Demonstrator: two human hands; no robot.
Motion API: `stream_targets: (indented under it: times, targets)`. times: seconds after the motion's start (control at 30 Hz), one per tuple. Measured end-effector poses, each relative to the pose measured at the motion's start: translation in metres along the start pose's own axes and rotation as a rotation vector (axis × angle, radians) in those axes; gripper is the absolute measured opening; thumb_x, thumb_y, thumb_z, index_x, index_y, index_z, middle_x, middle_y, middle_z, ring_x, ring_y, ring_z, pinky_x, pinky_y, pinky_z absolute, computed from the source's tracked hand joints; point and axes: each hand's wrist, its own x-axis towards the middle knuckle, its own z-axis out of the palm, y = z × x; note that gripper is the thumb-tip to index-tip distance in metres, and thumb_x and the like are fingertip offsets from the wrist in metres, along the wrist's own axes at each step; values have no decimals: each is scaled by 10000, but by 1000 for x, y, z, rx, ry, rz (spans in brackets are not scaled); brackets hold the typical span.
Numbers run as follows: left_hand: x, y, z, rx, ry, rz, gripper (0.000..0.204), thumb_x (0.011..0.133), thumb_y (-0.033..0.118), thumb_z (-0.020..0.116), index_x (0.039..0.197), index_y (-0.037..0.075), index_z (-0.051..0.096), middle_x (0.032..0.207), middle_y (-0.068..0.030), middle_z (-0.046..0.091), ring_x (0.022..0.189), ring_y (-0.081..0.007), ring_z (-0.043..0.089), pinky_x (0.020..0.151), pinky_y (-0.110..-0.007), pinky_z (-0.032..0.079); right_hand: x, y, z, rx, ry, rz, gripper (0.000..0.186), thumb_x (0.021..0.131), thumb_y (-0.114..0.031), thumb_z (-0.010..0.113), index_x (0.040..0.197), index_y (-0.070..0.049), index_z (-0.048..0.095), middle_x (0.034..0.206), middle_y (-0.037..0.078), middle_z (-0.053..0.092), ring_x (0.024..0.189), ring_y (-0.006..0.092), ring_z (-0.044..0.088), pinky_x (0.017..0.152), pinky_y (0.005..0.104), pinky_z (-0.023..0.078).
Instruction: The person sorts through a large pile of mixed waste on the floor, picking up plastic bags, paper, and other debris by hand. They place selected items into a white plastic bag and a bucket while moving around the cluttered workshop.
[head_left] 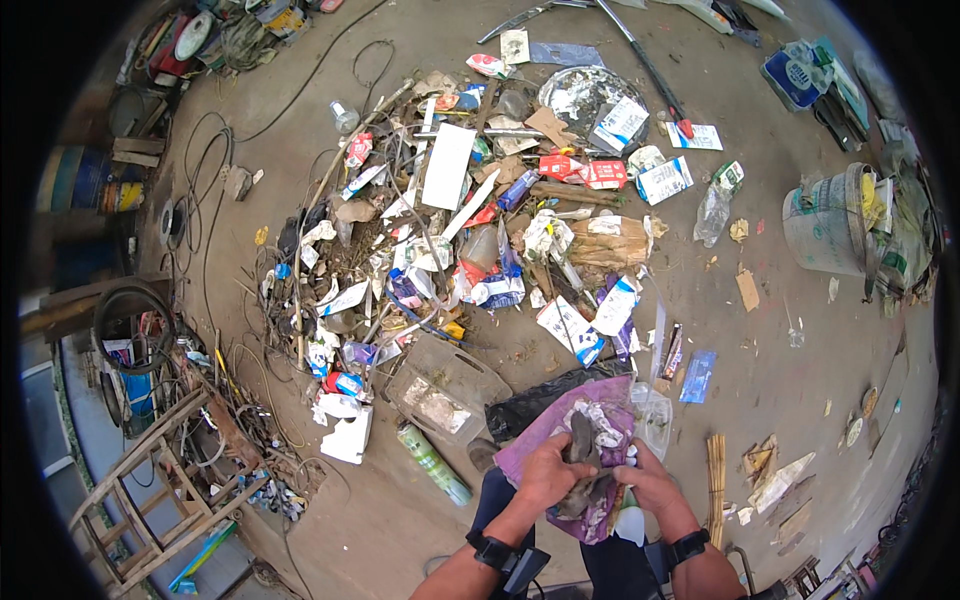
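Note:
Low in front of my legs, a spread-open purple bag (522, 458) holds crumpled whitish scraps (607, 428). My left hand (545, 476) is closed on a limp grey piece (582, 440) over the bag; its exact kind is unclear. My right hand (652, 486) grips the bag's right side, its fingertips close to the grey piece. A white and green scrap (629, 522) shows below the right hand. Behind the bag lie black plastic sheeting (535, 402) and a clear plastic tray (654, 412). To the left are a green spray can (433, 463) and a dirty translucent bin (448, 376).
A wide heap of mixed rubbish, with a white board (449, 168) and a wood block (600, 248), covers the middle of the floor. At right stands a full bucket (826, 225). A wooden frame (150, 480) and cables lie left; a bundle of sticks (716, 485) lies right.

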Motion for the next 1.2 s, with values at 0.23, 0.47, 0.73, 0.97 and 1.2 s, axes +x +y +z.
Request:
stream_targets:
  times: [0.23,0.47,0.73,0.97,1.2]
  targets:
    - [-36,56,8,101,38,66,395,706,55,816,1057,5,643,918,-82,694,832,-168,642,779,-330,520,-39,-60,9,-355,-8,-50,1019,621,-298,896,1404,54,346,1328,158,519,1223,239,496,1063,368,382]
    - [-69,101,6,-524,-107,-241,412,685,-73,801,1058,12,649,917,-64,700,826,-174,670,787,-328,555,-87,-119,31,-759,75,-74,983,557,-369,897,1331,49,458,1282,231,566,1196,323,558,1022,374,427]
    - [-65,138,2,-394,-172,-102,460,639,4,860,1052,9,657,929,-59,704,834,-175,665,784,-327,542,-107,-159,43,-659,198,-133,837,589,-314,858,1275,16,510,1174,184,637,1101,283,611,968,358,464]
    - [-31,228,-4,127,-181,52,596,611,95,888,1132,-10,617,985,-86,704,880,-194,666,820,-335,528,-105,-207,40,-505,415,-142,743,615,-275,825,1240,12,546,1117,166,665,1059,267,632,942,358,484]
    - [-10,318,-12,100,-278,277,596,645,223,867,1141,-8,628,1007,-119,694,908,-215,660,807,-338,528,-122,-269,13,-559,684,-277,778,628,-275,840,1280,21,537,1135,153,657,1070,245,614,967,339,466]
